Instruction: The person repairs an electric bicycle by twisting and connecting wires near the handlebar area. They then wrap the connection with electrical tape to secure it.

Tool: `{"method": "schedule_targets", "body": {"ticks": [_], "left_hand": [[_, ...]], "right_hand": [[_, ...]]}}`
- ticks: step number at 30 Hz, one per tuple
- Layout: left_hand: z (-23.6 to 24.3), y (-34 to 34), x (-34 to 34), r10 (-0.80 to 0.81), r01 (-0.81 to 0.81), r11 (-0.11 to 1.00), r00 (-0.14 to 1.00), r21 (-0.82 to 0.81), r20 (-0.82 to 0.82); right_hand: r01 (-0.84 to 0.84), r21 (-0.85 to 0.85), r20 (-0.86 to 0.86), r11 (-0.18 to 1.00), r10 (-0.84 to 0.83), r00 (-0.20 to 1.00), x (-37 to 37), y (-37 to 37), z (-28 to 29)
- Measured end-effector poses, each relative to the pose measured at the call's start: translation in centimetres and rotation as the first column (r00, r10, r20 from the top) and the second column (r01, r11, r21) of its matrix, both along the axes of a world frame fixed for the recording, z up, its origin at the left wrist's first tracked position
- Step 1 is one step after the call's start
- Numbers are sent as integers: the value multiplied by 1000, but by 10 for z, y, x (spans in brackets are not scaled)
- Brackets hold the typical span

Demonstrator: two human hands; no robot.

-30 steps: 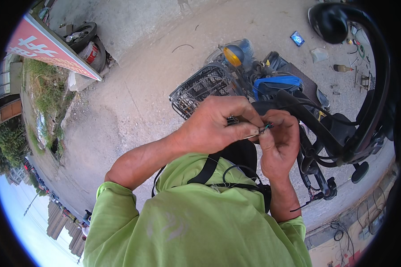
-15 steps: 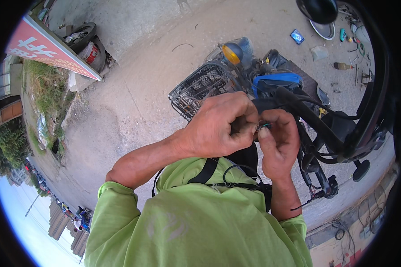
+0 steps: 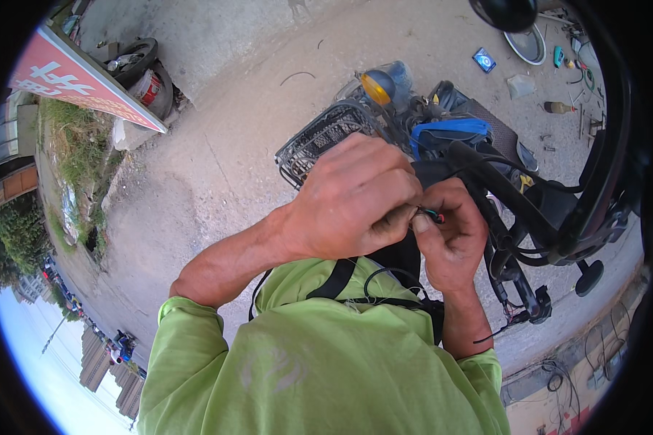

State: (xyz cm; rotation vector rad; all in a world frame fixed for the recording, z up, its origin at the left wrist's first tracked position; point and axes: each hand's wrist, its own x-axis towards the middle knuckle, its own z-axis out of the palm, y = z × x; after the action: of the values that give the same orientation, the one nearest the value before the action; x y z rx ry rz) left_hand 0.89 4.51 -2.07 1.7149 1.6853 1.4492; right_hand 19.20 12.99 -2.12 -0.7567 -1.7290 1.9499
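A small bunch of thin wires (image 3: 434, 216), with red and green showing, is pinched between my two hands. My left hand (image 3: 355, 196) comes in from the left with its fingers curled and their tips closed on one end of the wires. On the other side, my right hand (image 3: 453, 235) grips them between thumb and curled forefinger. The fingers hide most of the wires. Just beyond my hands stands a two-wheeler with a black wire basket (image 3: 319, 134), an orange lamp (image 3: 376, 87) and a blue-trimmed part (image 3: 453, 129).
Black frame tubes and cables (image 3: 551, 232) rise close on the right. A metal basin (image 3: 527, 45), a blue box (image 3: 484, 60), a bottle (image 3: 559, 107) and loose tools lie on the ground beyond. A red sign (image 3: 87, 83) and old tyres (image 3: 136, 61) stand at the far left.
My left hand has turned and its knuckles have risen slightly. A red wire now shows beside the green at my right fingertips. My right hand has barely shifted.
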Motion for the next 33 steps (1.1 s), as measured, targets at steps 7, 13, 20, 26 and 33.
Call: {"method": "schedule_targets", "body": {"ticks": [7,13,20,26,33], "left_hand": [[13,-8,2,78,47,958,907,-284,414],[1,-8,-3,-42,89,981,965,-172,258],[9,-10,0,-14,49,959,992,-279,124],[27,-6,-2,309,347,708,631,-615,712],[10,-17,2,229,135,885,706,-445,670]], "right_hand": [[17,-33,-7,999,-17,1000,-1,0,-1],[27,-91,-16,995,-28,999,-2,-1,1],[30,-69,12,997,-29,1000,-2,-2,2],[75,-170,18,983,-73,997,-3,-6,2],[89,-184,13,979,-88,996,-4,-6,4]]}}
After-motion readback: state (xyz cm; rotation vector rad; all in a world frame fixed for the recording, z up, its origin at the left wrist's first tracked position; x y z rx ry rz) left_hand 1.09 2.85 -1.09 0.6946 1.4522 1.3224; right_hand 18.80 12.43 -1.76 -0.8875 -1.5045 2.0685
